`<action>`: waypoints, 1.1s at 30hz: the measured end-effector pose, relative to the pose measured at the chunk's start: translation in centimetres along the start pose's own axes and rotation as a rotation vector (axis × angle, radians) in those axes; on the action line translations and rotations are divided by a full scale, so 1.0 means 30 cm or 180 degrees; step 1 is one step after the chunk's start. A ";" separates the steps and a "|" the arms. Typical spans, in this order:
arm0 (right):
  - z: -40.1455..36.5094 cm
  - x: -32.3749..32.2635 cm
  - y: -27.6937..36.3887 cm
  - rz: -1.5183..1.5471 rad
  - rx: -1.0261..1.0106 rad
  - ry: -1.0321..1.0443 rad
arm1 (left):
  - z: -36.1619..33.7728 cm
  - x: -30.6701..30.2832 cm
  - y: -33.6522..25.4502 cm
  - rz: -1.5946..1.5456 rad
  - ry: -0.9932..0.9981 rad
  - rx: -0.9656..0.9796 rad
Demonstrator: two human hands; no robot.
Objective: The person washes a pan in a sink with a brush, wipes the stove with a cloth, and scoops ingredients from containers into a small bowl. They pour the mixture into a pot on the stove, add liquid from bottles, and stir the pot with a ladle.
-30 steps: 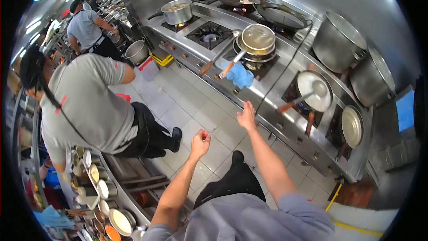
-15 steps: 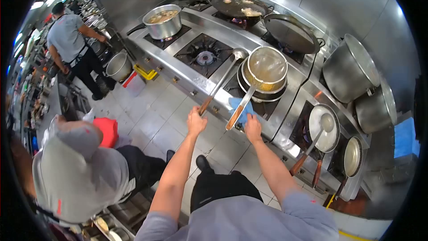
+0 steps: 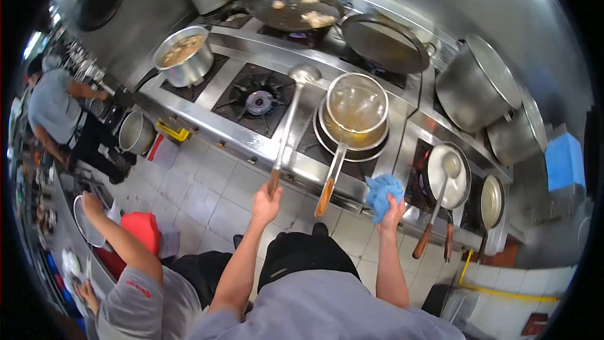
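Curling around a brown wooden grip, the fingers of the left hand (image 3: 267, 205) are closed on a long-handled ladle (image 3: 289, 126). A soft, crumpled blue cloth (image 3: 385, 192) is gripped in the right hand (image 3: 391, 215), its folds pinched beneath the thumb. The ladle's slim metal shaft is slanted forward to a rounded bowl over the stainless-steel stove (image 3: 229, 136); whether the steel is touched by the bowl cannot be told.

Just beside the ladle, a round strainer (image 3: 358, 104) of fine mesh is set over stacked round pans (image 3: 363, 141), its wood-ended handle projected past the stove's front edge between the two hands. On the ladle's other side, a burner (image 3: 258, 102) is framed by a black, spoked grate.

Farther out, a lumpy brown mixture is contained in a shiny, straight-walled saucepan (image 3: 192, 69), and pale, ragged pieces are spread in a wide dark wok (image 3: 286, 17). Toward the right, white contents are held in a frying pan (image 3: 434, 173), with a second ladle (image 3: 451, 165) laid in it.
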State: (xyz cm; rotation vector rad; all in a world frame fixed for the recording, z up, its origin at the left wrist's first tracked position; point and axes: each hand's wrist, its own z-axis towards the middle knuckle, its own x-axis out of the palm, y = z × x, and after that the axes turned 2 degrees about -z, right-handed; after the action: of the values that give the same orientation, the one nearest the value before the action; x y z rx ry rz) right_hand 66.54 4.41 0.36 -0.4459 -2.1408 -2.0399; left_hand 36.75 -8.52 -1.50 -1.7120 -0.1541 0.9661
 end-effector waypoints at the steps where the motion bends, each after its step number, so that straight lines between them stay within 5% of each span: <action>1: 0.010 -0.008 0.005 -0.0012 -0.0003 -0.0113 | -0.028 -0.039 -0.059 0.0017 0.0110 0.0025; 6: 0.055 0.033 0.190 0.0406 -0.0898 0.0046 | -0.204 -0.077 -0.315 -0.0065 0.0686 0.0016; 9: 0.100 -0.013 0.285 -0.0068 -0.1420 -0.0502 | -0.319 0.075 -0.395 -0.0773 0.0976 0.0077; 12: 0.131 -0.062 0.420 -0.0622 -0.1810 -0.0374 | -0.389 0.238 -0.443 -0.0791 0.1326 -0.0121; 14: 0.121 -0.044 0.512 -0.0275 -0.1631 -0.0272 | -0.410 0.374 -0.414 -0.0646 0.1072 0.0183; 21: 0.128 -0.181 0.526 0.0216 -0.0918 0.0014 | -0.445 0.674 -0.249 -0.0338 0.1300 -0.0158; 27: 0.133 -0.113 0.500 0.0045 -0.0490 0.0339 | -0.386 0.785 -0.173 -0.0176 0.1358 -0.0264; 30: 0.132 -0.015 0.501 -0.0098 -0.0298 0.0282 | -0.331 0.843 -0.070 -0.0650 0.1325 -0.0057; 32: 0.145 0.024 0.490 -0.0153 -0.0270 0.0330 | -0.305 0.813 0.034 -0.0358 0.0709 0.1010; 33: 0.147 0.038 0.488 -0.0118 -0.0262 0.0318 | -0.290 0.808 0.135 -0.0608 0.1430 0.0150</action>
State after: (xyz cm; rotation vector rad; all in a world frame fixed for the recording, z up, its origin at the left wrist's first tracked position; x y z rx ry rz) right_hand 70.49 9.36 14.34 -0.3097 -2.0287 -2.1287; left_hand 57.03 -3.34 -17.06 -1.7903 0.0015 0.4269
